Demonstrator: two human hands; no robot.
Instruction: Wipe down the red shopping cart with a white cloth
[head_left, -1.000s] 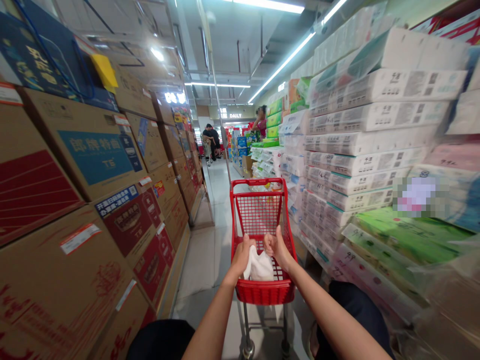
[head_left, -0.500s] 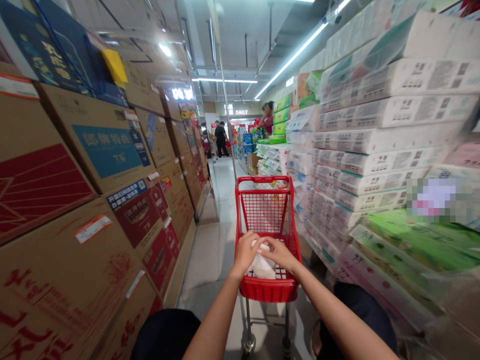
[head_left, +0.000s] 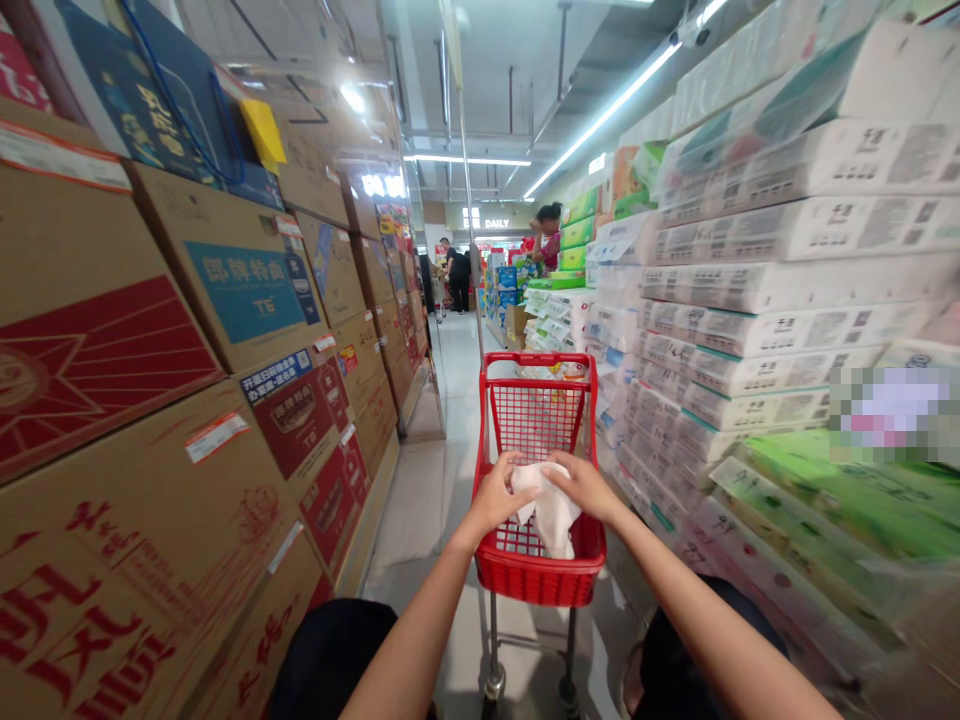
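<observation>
Between my two hands is a crumpled white cloth or tissue [head_left: 555, 520]; which of the two I cannot tell. My left hand [head_left: 496, 500] grips its left side, thumb lying over the white material. On the right side my right hand [head_left: 583, 486] pinches it with curled fingers. The lower end of the white piece hangs loose. Both hands are over the basket of a small red shopping cart [head_left: 538, 580], whose grid floor and back panel show around them.
Stacked cartons [head_left: 300, 410] line the left side. Wrapped tissue packs [head_left: 750, 285] rise on the right, with green packs [head_left: 817, 490] lower down. A thin pole [head_left: 471, 200] stands ahead beside a glass panel. People [head_left: 456, 275] are farther down the aisle.
My hands have moved slightly apart, and more of the white piece shows, hanging down to the right. The view has shifted a little, so the cart sits slightly farther right.
</observation>
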